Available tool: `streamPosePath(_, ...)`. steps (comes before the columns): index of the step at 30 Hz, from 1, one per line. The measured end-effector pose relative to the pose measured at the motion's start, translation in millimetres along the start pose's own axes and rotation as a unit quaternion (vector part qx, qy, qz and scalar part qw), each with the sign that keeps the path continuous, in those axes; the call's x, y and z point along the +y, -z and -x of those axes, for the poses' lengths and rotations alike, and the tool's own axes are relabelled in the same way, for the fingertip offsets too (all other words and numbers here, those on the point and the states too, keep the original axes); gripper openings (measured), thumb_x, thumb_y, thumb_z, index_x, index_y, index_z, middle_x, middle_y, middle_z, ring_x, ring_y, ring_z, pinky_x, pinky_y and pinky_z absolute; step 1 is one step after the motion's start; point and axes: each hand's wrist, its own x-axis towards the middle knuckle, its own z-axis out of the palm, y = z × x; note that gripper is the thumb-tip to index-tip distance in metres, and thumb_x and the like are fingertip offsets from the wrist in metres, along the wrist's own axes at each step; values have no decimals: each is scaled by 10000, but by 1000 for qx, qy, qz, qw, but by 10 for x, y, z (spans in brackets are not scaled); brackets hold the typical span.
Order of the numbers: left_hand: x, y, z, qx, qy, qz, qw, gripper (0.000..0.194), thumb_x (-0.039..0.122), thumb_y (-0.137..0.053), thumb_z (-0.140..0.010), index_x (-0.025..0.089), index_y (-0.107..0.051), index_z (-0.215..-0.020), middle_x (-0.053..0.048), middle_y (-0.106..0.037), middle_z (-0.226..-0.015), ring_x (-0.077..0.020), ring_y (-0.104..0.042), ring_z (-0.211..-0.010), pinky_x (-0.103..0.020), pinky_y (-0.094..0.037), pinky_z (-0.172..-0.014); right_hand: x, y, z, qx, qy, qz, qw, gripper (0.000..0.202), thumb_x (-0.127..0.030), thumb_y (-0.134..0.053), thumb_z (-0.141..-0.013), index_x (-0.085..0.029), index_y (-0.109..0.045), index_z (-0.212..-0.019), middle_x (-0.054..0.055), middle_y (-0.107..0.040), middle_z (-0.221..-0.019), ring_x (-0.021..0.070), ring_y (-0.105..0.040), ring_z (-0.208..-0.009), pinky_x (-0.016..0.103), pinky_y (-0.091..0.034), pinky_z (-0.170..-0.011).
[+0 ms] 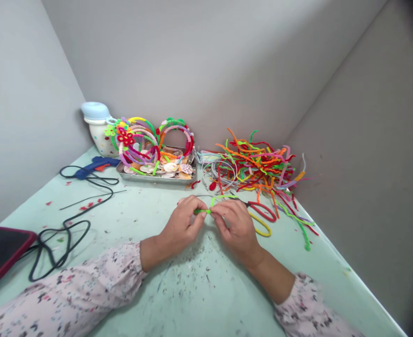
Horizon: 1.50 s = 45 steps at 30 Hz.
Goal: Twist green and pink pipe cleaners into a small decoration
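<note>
A pale green table, specked with dark marks and red scraps, fills a corner between plain grey walls. Along its back stand a white cup with a light blue lid and, just beside it, a metal tray of shells bearing colourful fuzzy hoops. To the right of the tray lies a tangled heap of fuzzy stems, some trailing toward the table's right edge. A blue glue gun rests at the left, its black cord looping down toward a red-cased phone. Scissors with one red and one yellow handle lie just beyond the right hand, which partly covers them.

At the middle of the table, a bright green stem is held between both hands, each grip closed on it, the left hand at its left part; the fingers hide its exact shape, which looks bent or wound.
</note>
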Motion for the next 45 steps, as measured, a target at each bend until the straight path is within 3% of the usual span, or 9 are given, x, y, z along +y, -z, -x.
streamPosePath(23, -37, -26, 21, -9, -29, -25, 999, 126, 211, -434, -919, 180, -557, -922, -43, -580, -882, -186, -511, -857, -354, -370, -827, -65, 13, -30, -42, -91, -76, 992, 81, -193, -550, -872, -209, -581, -945, 55, -611, -993, 205, -543, -975, 391, -440, -868)
streamPosePath(34, -38, -19, 14, -4, -27, -23, 999, 107, 220, -454, -916, 175, -551, -914, -40, -582, -893, -182, -514, -867, -355, -363, -836, -71, 22, -1, -24, -100, -88, 991, 96, -201, -544, -877, -211, -580, -965, 55, -601, -999, 203, -537, -989, 394, -432, -884)
streamPosePath(45, -25, -24, 16, -4, -37, -23, 999, 74, 210, -468, -910, 179, -535, -911, -31, -579, -887, -181, -511, -865, -353, -355, -834, -75, 33, -23, -56, -118, -97, 987, 70, -200, -506, -890, -209, -560, -935, 72, -569, -1062, 212, -510, -1042, 407, -411, -924)
